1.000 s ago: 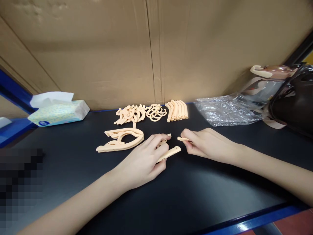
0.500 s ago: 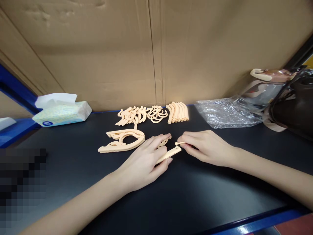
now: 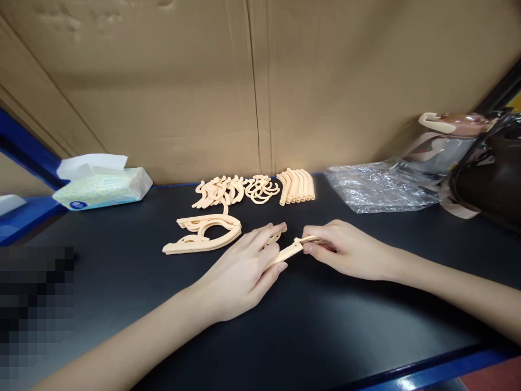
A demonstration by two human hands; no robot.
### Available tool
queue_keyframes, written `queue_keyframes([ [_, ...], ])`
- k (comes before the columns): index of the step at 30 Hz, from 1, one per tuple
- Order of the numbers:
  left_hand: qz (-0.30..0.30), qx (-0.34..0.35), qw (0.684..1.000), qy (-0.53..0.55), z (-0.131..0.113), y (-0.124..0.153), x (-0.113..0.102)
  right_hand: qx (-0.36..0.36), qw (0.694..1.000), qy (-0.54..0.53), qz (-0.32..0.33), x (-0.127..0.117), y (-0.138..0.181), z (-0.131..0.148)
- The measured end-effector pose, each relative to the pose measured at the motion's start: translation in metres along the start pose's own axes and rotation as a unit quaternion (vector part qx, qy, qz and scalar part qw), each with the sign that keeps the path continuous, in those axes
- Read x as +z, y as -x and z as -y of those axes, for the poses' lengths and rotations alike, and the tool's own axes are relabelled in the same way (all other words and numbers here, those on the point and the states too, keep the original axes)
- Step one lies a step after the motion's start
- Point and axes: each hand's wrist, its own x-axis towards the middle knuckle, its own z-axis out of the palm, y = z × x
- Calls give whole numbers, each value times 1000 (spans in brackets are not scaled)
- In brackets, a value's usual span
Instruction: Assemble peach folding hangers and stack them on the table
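My left hand (image 3: 248,263) is closed around a beige plastic hanger arm (image 3: 287,252), whose holed end sticks out to the right. Under its fingertips shows part of another beige hanger piece (image 3: 277,236), mostly hidden. My right hand (image 3: 342,247) pinches a slim beige hanger piece (image 3: 307,239); its tip meets the end of the arm, and the fingers hide much of it. Left of my left hand lie folded hangers (image 3: 228,236), stacked with a round opening between their arms.
Behind the hands lie a heap of curved beige parts (image 3: 217,193), a heap of thin hooks (image 3: 262,190) and a row of bent arms (image 3: 299,187). A tissue pack (image 3: 103,187) stands left; clear plastic bag (image 3: 378,187), bottle (image 3: 456,138) and dark bag (image 3: 492,168) are right.
My right hand has brought the slim hanger piece against the end of the arm and turned it slightly, showing more of it. My left hand has stayed nearly still.
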Motion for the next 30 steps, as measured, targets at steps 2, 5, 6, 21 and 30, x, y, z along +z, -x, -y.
queue_keyframes([
  [2,1,-1,1000,3,0,0,0,-9,1000,-14,2,0,0,0],
  [5,-1,-6,1000,18,-1,1,-1,-20,1000,-22,10,-1,0,2],
  [6,-4,-7,1000,23,-1,1,-1,-20,1000,-17,8,-1,0,3],
  [21,-9,-24,999,21,0,0,4,26,999,-22,-29,5,2,3],
  [30,6,-25,999,21,-1,1,2,41,997,65,-17,6,2,3],
])
